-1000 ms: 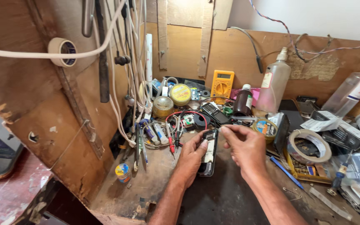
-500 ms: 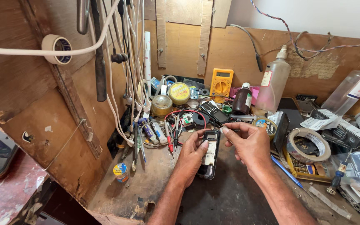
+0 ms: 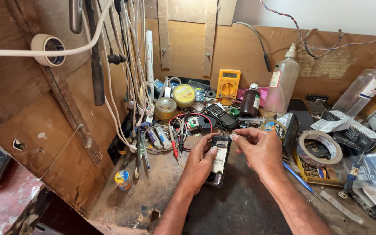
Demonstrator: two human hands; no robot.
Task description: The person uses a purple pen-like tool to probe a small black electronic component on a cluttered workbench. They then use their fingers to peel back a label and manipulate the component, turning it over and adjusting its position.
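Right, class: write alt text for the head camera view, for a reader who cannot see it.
A person's left hand steadies an opened mobile phone on a cluttered wooden workbench, while the right hand pinches its fingertips just above the phone. Behind stand a yellow multimeter, bottles and a roll of tape.

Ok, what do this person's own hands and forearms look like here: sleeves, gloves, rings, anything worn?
Both are bare. The left hand and right hand carry no gloves, rings or watch that shows, and both forearms are uncovered down to the picture's lower edge, with no sleeve in view. The fingers have short nails.
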